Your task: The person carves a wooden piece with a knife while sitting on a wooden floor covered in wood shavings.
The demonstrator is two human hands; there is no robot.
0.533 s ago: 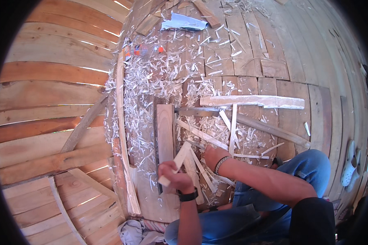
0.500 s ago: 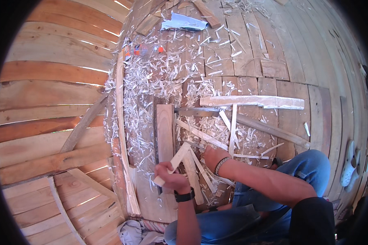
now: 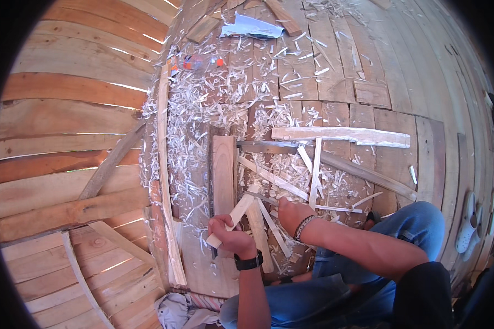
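Note:
My left hand (image 3: 230, 234) is closed around the near end of a flat, pale wooden strip (image 3: 240, 207), which slants up and to the right. In my closed right hand (image 3: 295, 215) is a knife; its thin blade (image 3: 264, 198) reaches left to the far end of the strip and appears to touch it. The handle is hidden in my fingers. Just beneath the strip's far end lie a split wooden piece (image 3: 258, 234) and a thinner stick (image 3: 274, 229). A brown board (image 3: 224, 170) lies beyond my left hand.
Pale shavings (image 3: 189, 131) cover the plank floor. A saw (image 3: 266, 147) with a long wooden handle (image 3: 368, 175) lies ahead, near a thick whitish piece of wood (image 3: 340, 135). A plastic bottle (image 3: 195, 63) rests farther off. The plank wall (image 3: 66, 120) rises at left; clogs (image 3: 467, 225) are at right.
The picture has shifted slightly. My right hand has moved a little to the right and nearer, with the blade still at the strip's far end. My left hand keeps its hold.

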